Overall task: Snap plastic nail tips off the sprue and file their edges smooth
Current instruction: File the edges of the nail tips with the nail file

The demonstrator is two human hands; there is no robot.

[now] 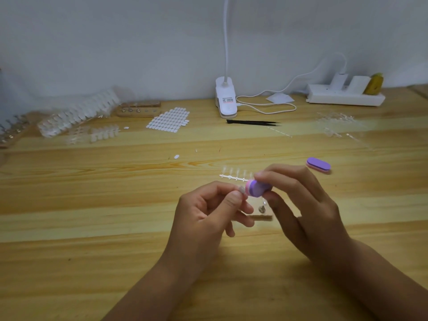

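Observation:
My left hand (208, 212) pinches a small clear nail tip (242, 189) between thumb and forefinger. My right hand (301, 200) grips a purple and pink buffer block (258, 188), whose end touches the tip. Just behind the hands lies a clear sprue (234, 177) on the table with several tips on it. A small wooden stand (262, 215) with a metal holder sits under the hands, partly hidden.
A second purple buffer block (318, 164) lies to the right. Black tweezers (252, 122), a white clip lamp (225, 100) and a power strip (345, 97) stand at the back. Stacks of clear sprues (76, 117) and a sheet of white stickers (169, 120) lie back left; empty sprues (338, 126) back right.

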